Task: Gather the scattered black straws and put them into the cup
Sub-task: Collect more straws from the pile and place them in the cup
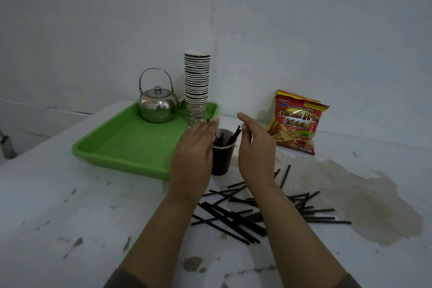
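Observation:
A black cup [222,159] stands on the white table just right of the green tray, with several black straws [230,139] leaning inside it. Many more black straws [236,215] lie scattered on the table in front of the cup, between and under my forearms. My left hand [195,154] hovers at the cup's left side with straight fingers, partly covering its rim; a straw tip shows by its fingertips. On the cup's right, my right hand [256,147] is raised with relaxed fingers and holds nothing.
A green tray [121,142] at the left carries a steel kettle [157,103] and a tall stack of paper cups [196,86]. A red French fries bag [297,121] leans on the wall at the right. A brownish stain [364,196] marks the table.

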A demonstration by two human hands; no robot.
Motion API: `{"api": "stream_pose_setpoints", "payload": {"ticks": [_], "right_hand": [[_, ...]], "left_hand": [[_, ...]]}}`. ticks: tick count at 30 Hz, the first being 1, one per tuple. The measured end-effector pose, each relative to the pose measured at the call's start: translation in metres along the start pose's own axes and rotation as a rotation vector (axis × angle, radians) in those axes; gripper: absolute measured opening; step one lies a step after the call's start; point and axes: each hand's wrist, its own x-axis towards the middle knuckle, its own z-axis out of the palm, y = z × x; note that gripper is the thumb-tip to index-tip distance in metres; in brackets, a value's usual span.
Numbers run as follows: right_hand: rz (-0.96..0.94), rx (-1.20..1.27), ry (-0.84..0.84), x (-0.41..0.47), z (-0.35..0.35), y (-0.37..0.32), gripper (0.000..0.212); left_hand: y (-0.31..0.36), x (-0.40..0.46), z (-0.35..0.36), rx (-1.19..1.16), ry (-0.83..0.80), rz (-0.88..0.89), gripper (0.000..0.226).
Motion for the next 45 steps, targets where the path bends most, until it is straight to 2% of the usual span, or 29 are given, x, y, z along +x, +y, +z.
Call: {"api": "stream_pose_setpoints", "payload": {"ticks": [4,8,12,15,19,22,25,27,31,37,42,45], "right_hand": [[0.02,0.01,-0.021,0.001,-0.003,-0.002,0.031],[0.056,0.074,0.014,0.005,-0.017,-0.004,0.024],[0.146,0.099,-0.084,-0.008,-0.05,0.002,0.023],[0.139,-0.015,-0.21,-0.028,-0.082,0.015,0.023],[0.191,-0.155,-0.323,-0.054,-0.117,0.034,0.023],[0.211,-0.282,-0.465,-0.059,-0.128,0.043,0.017],[0.103,-0.451,-0.645,-0.057,-0.13,0.044,0.021],[0.027,-0.506,-0.702,-0.059,-0.129,0.044,0.023],[-0.03,-0.492,-0.721,-0.065,-0.125,0.044,0.025],[-0.084,-0.519,-0.755,-0.069,-0.119,0.046,0.023],[-0.09,-0.518,-0.761,-0.07,-0.115,0.044,0.018],[-0.109,-0.534,-0.769,-0.071,-0.115,0.043,0.017]], "left_hand": [[0.0,-0.001,0.003,-0.004,-0.053,-0.01,0.044],[0.013,0.001,-0.008,-0.111,0.073,-0.071,0.043],[0.031,-0.005,-0.017,-0.014,0.12,-0.041,0.037],[0.046,-0.013,-0.014,-0.066,-0.012,0.088,0.032],[0.048,-0.026,-0.013,-0.159,-0.293,0.26,0.027],[0.041,-0.033,-0.017,-0.195,-0.482,0.279,0.023],[0.033,-0.035,-0.015,-0.179,-0.646,0.25,0.023],[0.03,-0.034,-0.015,-0.168,-0.716,0.207,0.021],[0.03,-0.03,-0.02,-0.128,-0.791,0.186,0.018],[0.032,-0.035,-0.018,-0.095,-0.853,0.151,0.039],[0.042,-0.049,-0.007,-0.057,-0.828,0.161,0.046],[0.047,-0.054,-0.002,-0.013,-0.831,0.153,0.043]]}}
